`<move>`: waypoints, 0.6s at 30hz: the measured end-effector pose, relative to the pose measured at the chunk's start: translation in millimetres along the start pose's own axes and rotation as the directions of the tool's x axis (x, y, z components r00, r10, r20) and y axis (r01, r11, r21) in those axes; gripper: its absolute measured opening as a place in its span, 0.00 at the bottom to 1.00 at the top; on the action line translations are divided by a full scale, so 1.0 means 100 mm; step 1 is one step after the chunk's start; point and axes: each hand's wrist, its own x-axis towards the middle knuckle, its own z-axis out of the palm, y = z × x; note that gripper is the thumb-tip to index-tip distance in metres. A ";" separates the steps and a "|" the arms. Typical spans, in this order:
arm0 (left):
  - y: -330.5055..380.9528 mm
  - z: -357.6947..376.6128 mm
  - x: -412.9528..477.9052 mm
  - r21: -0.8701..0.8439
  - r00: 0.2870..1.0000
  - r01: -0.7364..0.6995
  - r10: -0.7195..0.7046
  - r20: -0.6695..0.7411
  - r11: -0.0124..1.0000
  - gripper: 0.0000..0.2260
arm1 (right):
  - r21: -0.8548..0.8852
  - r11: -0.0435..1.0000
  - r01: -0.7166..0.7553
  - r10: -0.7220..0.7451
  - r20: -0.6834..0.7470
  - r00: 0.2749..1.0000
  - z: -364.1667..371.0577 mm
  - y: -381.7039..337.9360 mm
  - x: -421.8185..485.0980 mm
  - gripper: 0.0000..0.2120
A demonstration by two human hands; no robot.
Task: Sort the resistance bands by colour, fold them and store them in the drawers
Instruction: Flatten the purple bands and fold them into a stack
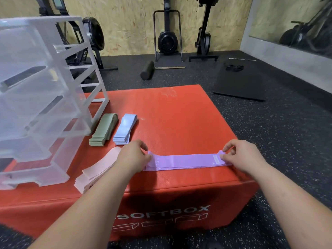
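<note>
A purple resistance band (186, 161) lies stretched flat along the near edge of the red soft box (170, 119). My left hand (133, 156) pinches its left end and my right hand (240, 156) pinches its right end. Three folded stacks lie to the left: green bands (103, 129), light blue bands (124, 129) and pink bands (98, 169), the pink one partly hidden by my left forearm. A clear plastic drawer unit (41, 97) stands on the box's left side, its drawers pulled out in steps.
Beyond the box, on the dark rubber floor, lie a black foam roller (147, 70) and a black mat (240, 79). Rowing machines (168, 38) stand against the wooden wall. The box's front edge runs just under my wrists.
</note>
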 end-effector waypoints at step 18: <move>-0.05 -0.10 0.02 0.173 0.832 -0.524 0.458 0.313 0.834 0.25 | -0.150 0.938 0.313 -0.267 0.266 0.926 -0.14 0.16 0.07 0.24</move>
